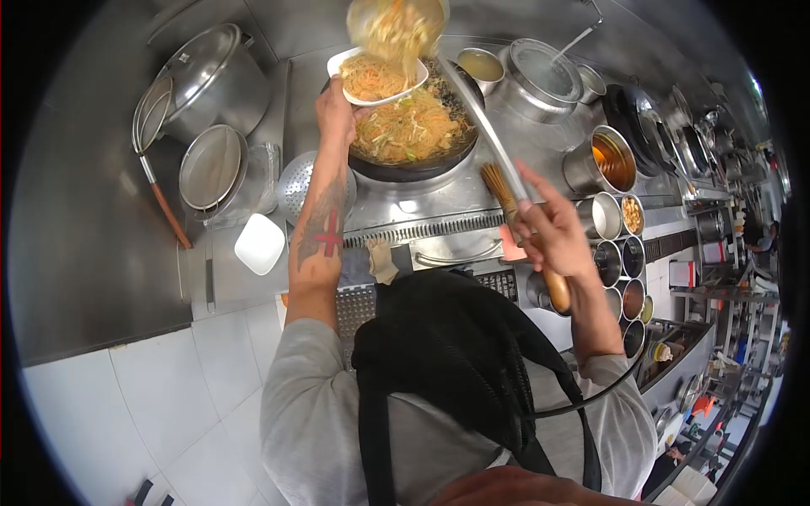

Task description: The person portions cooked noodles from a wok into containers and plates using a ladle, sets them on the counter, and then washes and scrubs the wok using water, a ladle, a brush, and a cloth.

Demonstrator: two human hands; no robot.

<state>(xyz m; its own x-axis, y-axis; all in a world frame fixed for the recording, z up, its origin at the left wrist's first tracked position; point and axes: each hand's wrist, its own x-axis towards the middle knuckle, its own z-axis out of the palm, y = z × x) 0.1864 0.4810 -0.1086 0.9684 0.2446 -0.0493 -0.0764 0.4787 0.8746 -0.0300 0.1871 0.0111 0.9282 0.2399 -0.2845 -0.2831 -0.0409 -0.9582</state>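
Noodles (396, 29) are sliding off my ladle (396, 21) onto the white plate (378, 78), which already has a decent heap on it. My left hand (336, 110) is closed around the plate's near edge, holding it up right over the black wok (413, 135), so the plate sits just above the rest of the fried noodles and veg in there. My right hand (553, 232) is wrapped around the ladle's long handle down near its wooden end, with the index finger stretched out along it, and the bowl end is tipped up high at the top of the view, above the plate. A bamboo brush (498, 187) lies on the steel worktop (422, 215) right next to the handle, just in front of the wok. Off to my left there's a big lidded stock pot (211, 80), a flat pan lid (211, 167), a perforated skimmer (297, 181) and a spare white dish (259, 243). On my right, a row of little steel seasoning pots (629, 253) runs along the worktop, with a pot of orange-brown sauce (609, 158) behind them.
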